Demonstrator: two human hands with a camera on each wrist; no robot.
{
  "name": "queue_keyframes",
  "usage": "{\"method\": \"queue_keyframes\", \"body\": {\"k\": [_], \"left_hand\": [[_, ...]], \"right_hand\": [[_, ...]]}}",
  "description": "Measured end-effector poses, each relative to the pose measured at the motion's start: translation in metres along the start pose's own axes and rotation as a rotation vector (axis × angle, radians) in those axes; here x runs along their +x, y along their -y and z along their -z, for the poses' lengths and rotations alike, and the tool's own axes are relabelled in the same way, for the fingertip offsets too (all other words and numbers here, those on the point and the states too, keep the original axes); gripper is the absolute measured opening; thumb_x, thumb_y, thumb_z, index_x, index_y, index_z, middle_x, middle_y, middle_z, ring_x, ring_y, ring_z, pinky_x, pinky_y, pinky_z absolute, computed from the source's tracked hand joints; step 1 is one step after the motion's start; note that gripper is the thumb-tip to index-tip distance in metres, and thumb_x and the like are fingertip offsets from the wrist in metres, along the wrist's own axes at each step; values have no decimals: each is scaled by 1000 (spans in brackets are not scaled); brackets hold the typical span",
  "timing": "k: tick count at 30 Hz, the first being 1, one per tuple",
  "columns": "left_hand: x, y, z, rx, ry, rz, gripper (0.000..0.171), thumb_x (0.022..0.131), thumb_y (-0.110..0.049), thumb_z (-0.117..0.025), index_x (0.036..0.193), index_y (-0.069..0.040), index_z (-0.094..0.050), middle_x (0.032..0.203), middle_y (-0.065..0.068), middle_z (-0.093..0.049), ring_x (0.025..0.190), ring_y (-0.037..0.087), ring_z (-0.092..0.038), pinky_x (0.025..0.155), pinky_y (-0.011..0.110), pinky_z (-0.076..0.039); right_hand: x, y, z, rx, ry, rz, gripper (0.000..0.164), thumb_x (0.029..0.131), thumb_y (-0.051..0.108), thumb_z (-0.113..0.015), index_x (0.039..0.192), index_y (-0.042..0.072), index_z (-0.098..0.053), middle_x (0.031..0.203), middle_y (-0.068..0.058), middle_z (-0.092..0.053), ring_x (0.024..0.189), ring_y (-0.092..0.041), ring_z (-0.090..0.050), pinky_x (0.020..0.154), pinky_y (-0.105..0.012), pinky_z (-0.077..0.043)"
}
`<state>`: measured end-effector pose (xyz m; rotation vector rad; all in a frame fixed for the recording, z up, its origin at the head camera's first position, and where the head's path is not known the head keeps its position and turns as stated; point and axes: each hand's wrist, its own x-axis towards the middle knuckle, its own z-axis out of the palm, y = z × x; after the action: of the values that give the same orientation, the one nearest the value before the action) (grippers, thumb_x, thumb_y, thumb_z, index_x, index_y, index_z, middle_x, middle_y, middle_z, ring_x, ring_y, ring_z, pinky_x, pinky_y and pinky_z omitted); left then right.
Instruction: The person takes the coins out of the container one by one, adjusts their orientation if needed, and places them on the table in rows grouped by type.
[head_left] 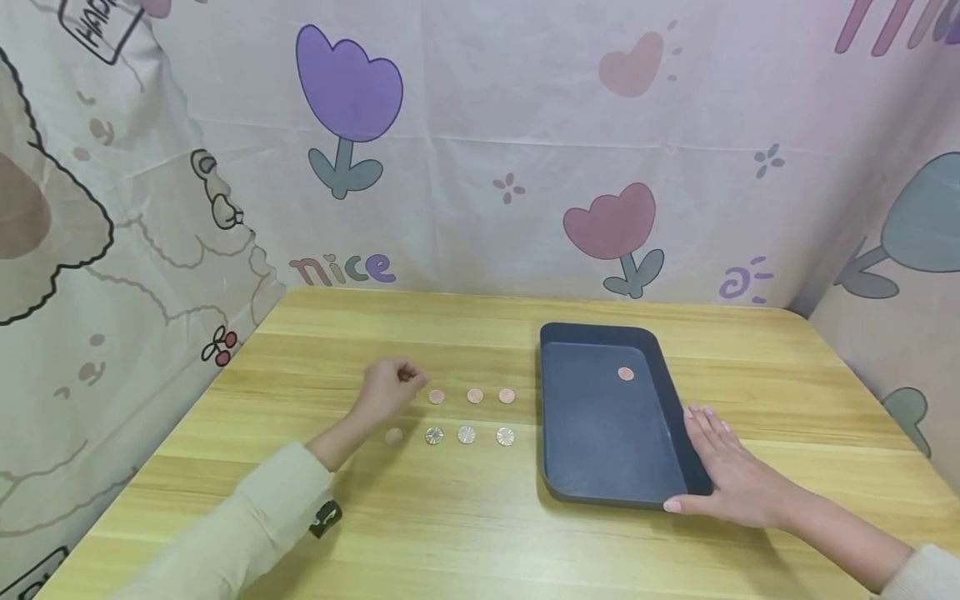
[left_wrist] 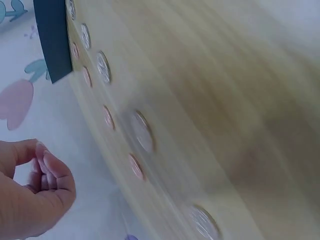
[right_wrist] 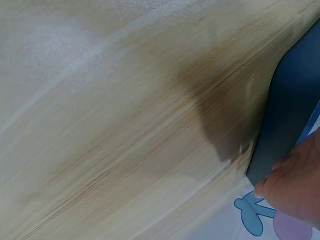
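My left hand hovers over the table beside a row of copper-coloured coins, thumb and index fingertips brought together. In the left wrist view the hand has its other fingers curled in; I cannot tell whether a coin is pinched there. Nearer me runs a row of silver-coloured coins, its left end close to my forearm. A dark rectangular tray lies to the right, with one copper coin inside. My right hand rests against its near right corner, fingers straight along the outer wall, thumb at the front.
The light wooden table reaches back to a printed cloth hung behind it. More cloth hangs on both sides. A dark wrist device shows at my left sleeve.
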<state>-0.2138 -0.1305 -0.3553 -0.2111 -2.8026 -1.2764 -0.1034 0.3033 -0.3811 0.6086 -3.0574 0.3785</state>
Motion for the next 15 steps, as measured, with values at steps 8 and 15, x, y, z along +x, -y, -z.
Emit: {"method": "queue_keyframes", "body": {"k": [8, 15], "left_hand": [[10, -30, -24, -46, 12, -82, 14, 84, -11, -65, 87, 4, -65, 79, 13, -65, 69, 14, -55, 63, 20, -48], [15, -48, -46, -97, 33, -154, 12, 84, -9, -66, 87, 3, -64, 80, 12, -64, 68, 13, -55, 63, 17, -48]], "right_hand": [[-1, 0, 0, 7, 1, -1, 112, 74, 56, -67, 142, -12, -12, 147, -36, -16, 141, -18, 20, 97, -3, 20], [0, -1, 0, 12, 8, -7, 111, 74, 57, -66, 143, -12, -11, 147, -35, -15, 141, -17, 21, 97, -4, 20]]}}
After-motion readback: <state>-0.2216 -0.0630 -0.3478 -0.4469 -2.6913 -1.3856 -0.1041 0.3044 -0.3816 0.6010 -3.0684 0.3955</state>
